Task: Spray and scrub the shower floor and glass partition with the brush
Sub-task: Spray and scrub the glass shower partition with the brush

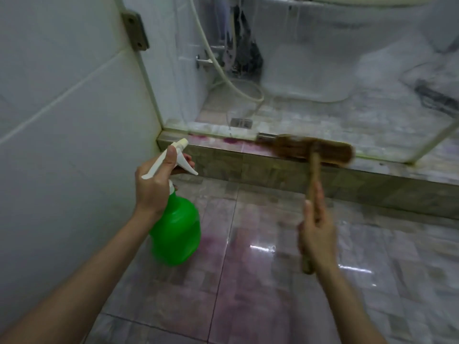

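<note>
The spray bottle (176, 234) is gripped at its white trigger head by the left hand (154, 180), fingers curled round the neck. The green body hangs below the hand and above the floor (248, 281), and the nozzle is aimed up and away at the left end of the raised sill (223, 167). Pink patches (231, 140) are seen on the sill top just beside the base of the glass partition (273, 70). To their right, the brush (308, 150) is laid on the sill top against the glass foot. Its head is blurred. The long axis of the head runs along the sill, left to right, while the handle runs back from the head towards the person. The handle is clasped near its lower end by the right hand (318, 234). For a good scrub, the bristles should be kept flat in the joint and driven along the sill towards the patches, with spray applied ahead of the head.
</note>
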A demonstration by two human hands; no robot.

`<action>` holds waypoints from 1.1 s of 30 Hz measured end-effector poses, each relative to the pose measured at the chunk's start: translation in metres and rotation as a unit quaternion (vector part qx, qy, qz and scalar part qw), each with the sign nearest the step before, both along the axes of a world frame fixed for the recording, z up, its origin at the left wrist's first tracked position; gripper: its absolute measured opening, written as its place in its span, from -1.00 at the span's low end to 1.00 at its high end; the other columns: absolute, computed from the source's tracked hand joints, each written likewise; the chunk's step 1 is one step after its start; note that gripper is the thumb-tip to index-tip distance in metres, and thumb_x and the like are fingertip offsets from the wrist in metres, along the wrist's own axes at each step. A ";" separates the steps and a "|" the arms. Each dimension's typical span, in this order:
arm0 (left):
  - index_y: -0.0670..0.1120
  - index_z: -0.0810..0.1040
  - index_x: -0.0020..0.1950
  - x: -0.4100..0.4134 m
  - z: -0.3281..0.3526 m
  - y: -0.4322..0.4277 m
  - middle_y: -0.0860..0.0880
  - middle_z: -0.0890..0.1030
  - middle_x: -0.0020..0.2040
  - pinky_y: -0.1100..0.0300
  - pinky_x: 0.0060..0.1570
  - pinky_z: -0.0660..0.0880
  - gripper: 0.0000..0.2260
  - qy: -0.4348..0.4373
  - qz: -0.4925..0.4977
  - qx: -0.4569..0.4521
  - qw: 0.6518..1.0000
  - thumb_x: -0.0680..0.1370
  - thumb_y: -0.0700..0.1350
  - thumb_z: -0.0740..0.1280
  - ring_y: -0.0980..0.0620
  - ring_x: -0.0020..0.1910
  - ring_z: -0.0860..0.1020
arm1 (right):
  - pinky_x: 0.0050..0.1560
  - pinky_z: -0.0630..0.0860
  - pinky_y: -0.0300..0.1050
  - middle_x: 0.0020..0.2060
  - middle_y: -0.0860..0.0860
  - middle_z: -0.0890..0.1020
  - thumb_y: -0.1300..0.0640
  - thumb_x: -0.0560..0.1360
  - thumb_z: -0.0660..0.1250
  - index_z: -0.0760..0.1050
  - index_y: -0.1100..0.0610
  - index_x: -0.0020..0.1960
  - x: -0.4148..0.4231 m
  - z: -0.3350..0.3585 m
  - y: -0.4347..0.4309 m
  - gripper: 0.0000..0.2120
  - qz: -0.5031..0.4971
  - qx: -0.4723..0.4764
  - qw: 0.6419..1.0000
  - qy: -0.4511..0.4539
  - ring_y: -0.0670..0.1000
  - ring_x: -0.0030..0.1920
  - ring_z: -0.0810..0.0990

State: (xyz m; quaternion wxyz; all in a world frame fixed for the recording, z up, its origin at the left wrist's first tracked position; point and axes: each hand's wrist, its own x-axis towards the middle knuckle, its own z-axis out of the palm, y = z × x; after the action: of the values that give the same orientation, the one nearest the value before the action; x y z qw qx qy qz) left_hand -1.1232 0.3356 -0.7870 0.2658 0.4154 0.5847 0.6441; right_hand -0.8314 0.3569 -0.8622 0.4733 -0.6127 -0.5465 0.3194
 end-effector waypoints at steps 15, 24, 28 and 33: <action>-0.15 0.67 -0.07 0.097 -0.015 0.049 0.03 0.74 -0.19 0.26 -0.10 0.61 -0.63 0.028 -0.147 -0.022 0.988 0.67 0.04 0.18 0.02 -0.13 0.71 | -0.65 0.28 -0.25 -0.50 0.08 0.29 0.10 0.65 0.12 0.21 -0.34 0.43 0.132 0.026 0.005 -0.54 -0.118 -0.058 0.988 0.076 -0.08 -0.64 0.24; -0.26 0.66 0.02 0.134 0.008 0.074 0.17 0.73 -0.22 0.40 -0.09 0.55 -0.63 0.041 -0.130 -0.093 0.986 0.70 -0.10 0.12 0.24 -0.14 0.67 | -0.03 0.39 -0.11 0.12 -0.10 0.50 0.02 0.63 0.13 0.15 -0.43 0.41 0.096 0.031 0.005 -0.53 -0.014 -0.087 0.995 0.049 -0.07 -0.08 0.36; -0.26 0.65 0.10 0.156 0.060 0.064 0.17 0.62 -0.38 0.45 -0.28 0.45 -0.61 0.041 -0.124 -0.164 0.978 0.73 -0.05 0.11 0.23 -0.36 0.57 | -0.27 0.41 -0.20 -0.21 -0.14 0.43 -0.03 0.63 0.10 0.12 -0.45 0.41 0.094 0.085 0.015 -0.55 -0.011 -0.196 0.980 0.042 -0.22 -0.34 0.35; -0.16 0.68 0.12 0.174 0.170 0.036 0.25 0.61 -0.23 0.52 -0.16 0.38 -0.56 0.041 -0.093 -0.223 0.969 0.73 0.03 0.05 0.33 -0.27 0.51 | -0.58 0.38 -0.22 -0.47 0.06 0.43 0.07 0.65 0.10 0.15 -0.15 0.51 0.108 0.205 0.036 -0.54 0.024 -0.350 0.935 0.055 -0.04 -0.58 0.37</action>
State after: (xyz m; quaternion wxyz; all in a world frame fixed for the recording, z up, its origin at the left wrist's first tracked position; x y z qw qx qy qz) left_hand -0.9488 0.3716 -0.6174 0.3865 0.4245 0.6828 0.4518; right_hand -0.7234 0.3934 -0.6576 0.2505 -0.7076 -0.3882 0.5347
